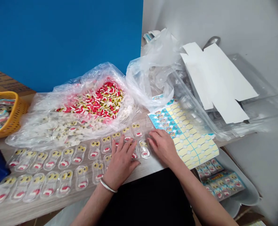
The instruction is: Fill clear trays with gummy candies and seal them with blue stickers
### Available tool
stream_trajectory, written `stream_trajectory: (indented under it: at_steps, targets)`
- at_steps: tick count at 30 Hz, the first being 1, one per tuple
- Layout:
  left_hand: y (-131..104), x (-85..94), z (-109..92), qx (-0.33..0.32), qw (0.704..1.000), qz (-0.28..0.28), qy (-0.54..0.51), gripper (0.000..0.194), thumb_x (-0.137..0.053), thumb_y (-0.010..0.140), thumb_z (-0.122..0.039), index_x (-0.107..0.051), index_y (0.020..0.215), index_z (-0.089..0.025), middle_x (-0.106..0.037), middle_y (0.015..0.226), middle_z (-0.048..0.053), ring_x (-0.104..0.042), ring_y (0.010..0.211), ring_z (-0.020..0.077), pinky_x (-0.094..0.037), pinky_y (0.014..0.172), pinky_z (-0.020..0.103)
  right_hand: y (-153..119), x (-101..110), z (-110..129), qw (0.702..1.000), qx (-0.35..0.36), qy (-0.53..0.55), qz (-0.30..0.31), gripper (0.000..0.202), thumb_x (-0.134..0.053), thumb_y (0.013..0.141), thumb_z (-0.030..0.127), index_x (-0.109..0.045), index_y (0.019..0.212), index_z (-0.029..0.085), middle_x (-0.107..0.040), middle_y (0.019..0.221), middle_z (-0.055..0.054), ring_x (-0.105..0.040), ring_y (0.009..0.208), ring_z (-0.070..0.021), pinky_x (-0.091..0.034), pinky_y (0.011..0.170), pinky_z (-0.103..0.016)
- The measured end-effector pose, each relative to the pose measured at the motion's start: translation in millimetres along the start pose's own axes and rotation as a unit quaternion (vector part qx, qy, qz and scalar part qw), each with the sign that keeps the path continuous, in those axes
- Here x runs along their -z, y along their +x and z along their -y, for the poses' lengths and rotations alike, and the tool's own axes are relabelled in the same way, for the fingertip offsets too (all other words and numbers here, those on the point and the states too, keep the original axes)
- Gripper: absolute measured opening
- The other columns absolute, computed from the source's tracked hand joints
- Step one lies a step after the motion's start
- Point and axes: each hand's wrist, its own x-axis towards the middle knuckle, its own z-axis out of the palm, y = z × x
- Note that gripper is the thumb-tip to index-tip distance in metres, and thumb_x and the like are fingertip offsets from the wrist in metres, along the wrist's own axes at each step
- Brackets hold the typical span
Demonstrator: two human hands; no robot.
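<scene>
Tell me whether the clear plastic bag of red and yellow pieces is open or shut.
Open: the bag shows bright, uncovered pieces at its mouth, while those nearer the front look hazy behind plastic.

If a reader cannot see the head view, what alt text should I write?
A person's left hand is spread over rows of clear trays with yellow and red pieces; the right hand is beside them. Behind lies a plastic bag of similar pieces.
</scene>
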Motion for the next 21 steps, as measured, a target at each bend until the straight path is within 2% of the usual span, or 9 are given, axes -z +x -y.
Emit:
stream_trajectory:
  at_steps: [4, 6, 10, 12, 14, 17, 19, 21]
  targets:
    - [5, 2.2, -1, -0.003, 0.998, -0.035, -0.050, 0.062, -0.068, 0.083, -0.032, -0.047, 0.139, -0.019, -0.053, 0.144, 0.014, -0.029, 0.144, 0.0384, -0.024, 0.113, 0.068, 32, 2, -18, 0.993, 0.018, -0.115, 0.036, 0.034, -0.050, 0.093, 0.013, -0.060, 0.124, 0.021, -0.056, 0.134, -0.013, -0.051, 0.115, -0.0331, -0.044, 0.092, -0.048]
    - [12, 3.5, -2, 0.002, 0.992, -0.069, -0.105, 0.056, -0.065, 0.086, -0.029, -0.048, 0.138, -0.019, -0.054, 0.142, 0.014, -0.033, 0.143, 0.0349, -0.032, 0.113, 0.062, 45, 1, -22, 0.990, 0.041, -0.123, 0.058, 0.037, -0.053, 0.092, 0.015, -0.058, 0.127, 0.023, -0.051, 0.141, -0.013, -0.047, 0.120, -0.0345, -0.042, 0.095, -0.050]
    - [35, 6.9, -6, 0.039, 0.961, -0.128, -0.241, 0.042, -0.061, 0.087, -0.023, -0.055, 0.129, -0.019, -0.058, 0.137, 0.013, -0.047, 0.134, 0.0273, -0.040, 0.111, 0.051, 61, -5, -20, 0.990, 0.023, -0.113, 0.077, 0.022, -0.060, 0.091, 0.028, -0.064, 0.112, 0.021, -0.055, 0.131, -0.015, -0.053, 0.110, -0.0324, -0.046, 0.089, -0.047]
    - [49, 6.7, -9, 0.072, 0.937, -0.149, -0.309, 0.036, -0.061, 0.086, -0.021, -0.059, 0.122, -0.020, -0.060, 0.133, 0.012, -0.053, 0.128, 0.0256, -0.041, 0.110, 0.049, 65, -10, -16, 0.990, 0.004, -0.125, 0.061, 0.013, -0.056, 0.092, 0.022, -0.064, 0.102, 0.019, -0.059, 0.121, -0.016, -0.055, 0.102, -0.0297, -0.048, 0.085, -0.043]
    - [63, 4.0, -11, 0.108, 0.898, -0.158, -0.397, 0.034, -0.062, 0.085, -0.021, -0.061, 0.119, -0.021, -0.062, 0.130, 0.011, -0.056, 0.124, 0.0249, -0.044, 0.107, 0.048, 68, -15, -13, 0.990, -0.019, -0.136, 0.033, 0.016, -0.052, 0.090, 0.011, -0.063, 0.099, 0.018, -0.060, 0.115, -0.016, -0.056, 0.098, -0.0278, -0.049, 0.082, -0.039]
    - [82, -1.3, -11, 0.171, 0.801, -0.140, -0.557, 0.036, -0.063, 0.084, -0.026, -0.060, 0.119, -0.020, -0.064, 0.127, 0.013, -0.059, 0.120, 0.0253, -0.048, 0.101, 0.046, 69, -19, -13, 0.993, -0.063, -0.097, -0.014, 0.028, -0.052, 0.080, 0.003, -0.059, 0.104, 0.016, -0.057, 0.116, -0.017, -0.056, 0.101, -0.0283, -0.050, 0.082, -0.038]
    - [93, -1.9, -12, 0.217, 0.729, -0.131, -0.635, 0.039, -0.066, 0.082, -0.027, -0.060, 0.119, -0.018, -0.063, 0.127, 0.015, -0.060, 0.119, 0.0262, -0.048, 0.100, 0.045, 69, -17, -16, 0.995, -0.082, -0.015, -0.048, 0.031, -0.054, 0.077, 0.006, -0.057, 0.106, 0.016, -0.055, 0.117, -0.016, -0.056, 0.105, -0.0286, -0.050, 0.086, -0.040]
    - [101, 1.0, -14, 0.255, 0.669, -0.136, -0.685, 0.044, -0.073, 0.076, -0.026, -0.060, 0.118, -0.017, -0.061, 0.130, 0.016, -0.060, 0.118, 0.0261, -0.046, 0.101, 0.043, 68, -12, -18, 0.985, -0.110, 0.108, -0.078, 0.032, -0.056, 0.077, 0.012, -0.056, 0.108, 0.016, -0.056, 0.114, -0.015, -0.059, 0.100, -0.0266, -0.052, 0.084, -0.041]
